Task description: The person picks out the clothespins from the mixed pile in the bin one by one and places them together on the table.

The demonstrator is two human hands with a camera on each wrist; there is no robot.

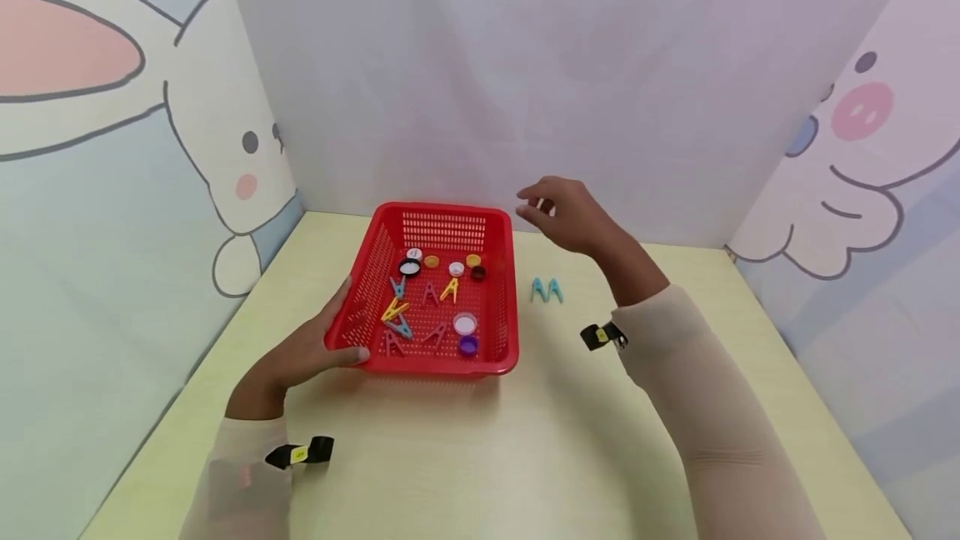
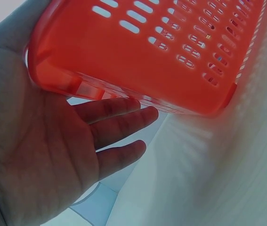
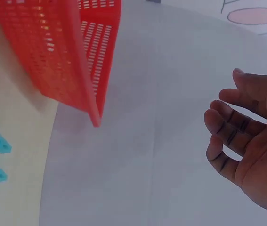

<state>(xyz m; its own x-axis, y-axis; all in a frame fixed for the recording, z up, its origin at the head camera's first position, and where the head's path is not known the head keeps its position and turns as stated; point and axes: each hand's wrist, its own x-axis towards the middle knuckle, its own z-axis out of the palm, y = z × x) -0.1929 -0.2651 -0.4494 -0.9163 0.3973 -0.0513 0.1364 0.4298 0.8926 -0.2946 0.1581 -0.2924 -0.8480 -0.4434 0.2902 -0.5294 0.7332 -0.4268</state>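
Note:
A red plastic basket (image 1: 495,361) with slotted walls stands at mid-table. My left hand (image 1: 300,354) holds its near left corner, the thumb over the rim and the fingers along the outside, as the basket wall (image 2: 124,52) and left palm (image 2: 44,150) show from close by. Inside lie several clothespins, such as a yellow clothespin (image 1: 394,310), and several bottle caps, including a purple cap (image 1: 468,346). My right hand (image 1: 566,213) is raised beyond the basket's far right corner, holding nothing, its fingers (image 3: 227,132) loosely bent.
Two teal clothespins (image 1: 547,290) lie side by side on the pale wooden table (image 1: 420,457), right of the basket. A pale curtain-like backdrop (image 1: 480,73) rises behind the table. Cartoon-printed side walls (image 1: 225,215) flank it on both sides.

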